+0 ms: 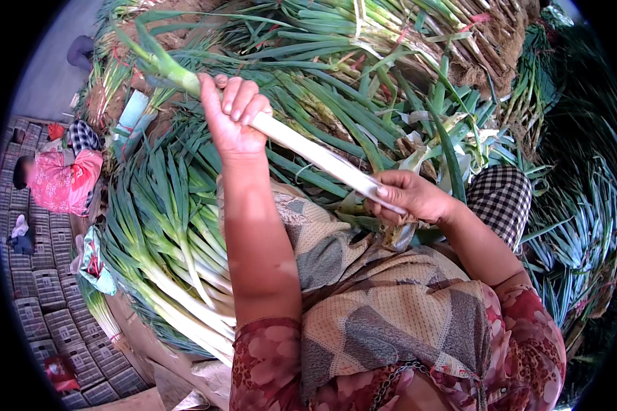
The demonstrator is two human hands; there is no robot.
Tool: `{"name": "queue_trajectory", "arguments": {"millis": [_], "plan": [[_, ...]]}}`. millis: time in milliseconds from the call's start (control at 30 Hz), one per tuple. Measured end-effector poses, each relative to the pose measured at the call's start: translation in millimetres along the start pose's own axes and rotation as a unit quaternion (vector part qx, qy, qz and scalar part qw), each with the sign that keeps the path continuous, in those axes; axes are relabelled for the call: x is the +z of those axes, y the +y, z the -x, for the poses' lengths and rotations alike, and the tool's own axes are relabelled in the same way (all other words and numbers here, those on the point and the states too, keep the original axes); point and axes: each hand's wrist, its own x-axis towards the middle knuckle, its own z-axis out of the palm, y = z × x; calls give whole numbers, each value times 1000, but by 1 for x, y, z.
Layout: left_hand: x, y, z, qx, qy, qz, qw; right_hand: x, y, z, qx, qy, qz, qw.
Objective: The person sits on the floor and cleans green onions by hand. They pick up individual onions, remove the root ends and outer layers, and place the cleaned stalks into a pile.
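Note:
My left hand [236, 113], palm turned up towards me, grips a long-stalked green onion [313, 147] just below its green leaves. The white stalk slants down to the right, where my right hand [414, 198] closes its thumb and fingers round the lower end. A thin pale strip shows under the right fingers; whether it is peel or part of the stalk, I cannot tell. Peeled-looking green onions [185, 277] with white stalks lie in a heap left of my left forearm. Pale, torn leaves [463, 133] lie beyond my right hand.
Bundles of soil-brown green onions [473, 36], tied with red string, are stacked ahead. More leafy onions [576, 231] lie at the right. Far left, a person [67, 174] in pink sits low on paving bricks [51, 287]. A patterned apron [391, 323] covers my lap.

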Motion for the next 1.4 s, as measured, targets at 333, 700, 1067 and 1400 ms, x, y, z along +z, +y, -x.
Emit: {"name": "queue_trajectory", "arguments": {"millis": [333, 700, 1067, 1400], "plan": [[22, -10, 7, -17, -129, 122, 984, 18, 16, -17, 156, 0, -109, 982], [71, 183, 25, -65, 189, -302, 932, -86, 122, -14, 7, 257, 518, 816], [16, 407, 263, 28, 508, -850, 140, -36, 58, -46, -176, 176, 603, 758], [52, 20, 31, -322, -117, -781, 523, -71, 118, -123, 19, 167, 741, 650]]}}
